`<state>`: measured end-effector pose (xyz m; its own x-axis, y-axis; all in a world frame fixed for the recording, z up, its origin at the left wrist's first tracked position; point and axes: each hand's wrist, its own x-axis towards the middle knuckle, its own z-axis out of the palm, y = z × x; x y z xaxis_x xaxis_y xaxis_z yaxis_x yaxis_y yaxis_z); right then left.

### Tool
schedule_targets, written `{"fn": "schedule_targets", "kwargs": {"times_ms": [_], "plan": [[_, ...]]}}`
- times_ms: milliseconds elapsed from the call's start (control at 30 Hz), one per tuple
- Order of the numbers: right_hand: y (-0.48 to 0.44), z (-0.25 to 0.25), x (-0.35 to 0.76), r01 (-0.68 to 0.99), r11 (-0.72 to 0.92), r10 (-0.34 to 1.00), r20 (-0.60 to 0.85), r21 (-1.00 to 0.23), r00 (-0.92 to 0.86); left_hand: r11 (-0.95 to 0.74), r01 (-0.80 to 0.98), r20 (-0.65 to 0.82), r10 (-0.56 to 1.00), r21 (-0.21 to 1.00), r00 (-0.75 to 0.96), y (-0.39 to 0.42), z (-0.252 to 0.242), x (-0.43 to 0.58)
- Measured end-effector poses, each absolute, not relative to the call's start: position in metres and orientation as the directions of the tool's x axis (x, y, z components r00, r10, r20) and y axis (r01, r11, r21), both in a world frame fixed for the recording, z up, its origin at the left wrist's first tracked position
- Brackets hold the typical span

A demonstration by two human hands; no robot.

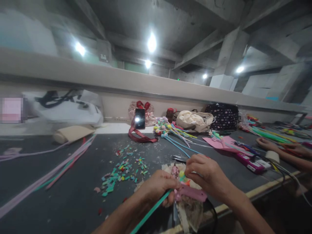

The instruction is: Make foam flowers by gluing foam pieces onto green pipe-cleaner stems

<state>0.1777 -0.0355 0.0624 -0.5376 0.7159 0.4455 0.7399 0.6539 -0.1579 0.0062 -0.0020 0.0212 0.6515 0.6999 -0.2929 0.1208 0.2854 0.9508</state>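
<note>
My left hand [157, 188] grips a green stem [151, 211] that runs down toward me, together with a small pink and yellow craft flower [179, 174] at its top. My right hand [203, 174] pinches the flower from the right and presses a pink strip [192, 193] against the stem. Both hands hover just above the dark table [73, 201], over a crumpled piece of beige paper [190, 211].
Small coloured scraps [123, 170] litter the table to the left. Long pink and green stems [56, 170] lie at far left. A phone [139, 118], finished flowers [165, 128], bags [195, 120] and another person's hands [280, 148] are behind and right. Scissors [179, 158] lie beyond my hands.
</note>
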Motion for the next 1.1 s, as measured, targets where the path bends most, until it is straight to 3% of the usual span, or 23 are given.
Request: {"fn": "schedule_targets", "kwargs": {"times_ms": [867, 1100], "plan": [[-0.0321, 0.0525, 0.1700, 0.747, 0.665, 0.677, 0.402, 0.026, -0.616, 0.205, 0.112, -0.224, 0.690, 0.972, 0.688, -0.0012, 0.0159, 0.0058], [-0.0355, 0.0567, 0.1751, 0.717, 0.691, 0.676, 0.431, -0.092, -0.597, 0.223, 0.122, -0.246, 0.703, 0.967, 0.667, 0.0013, 0.0178, 0.0052]]}}
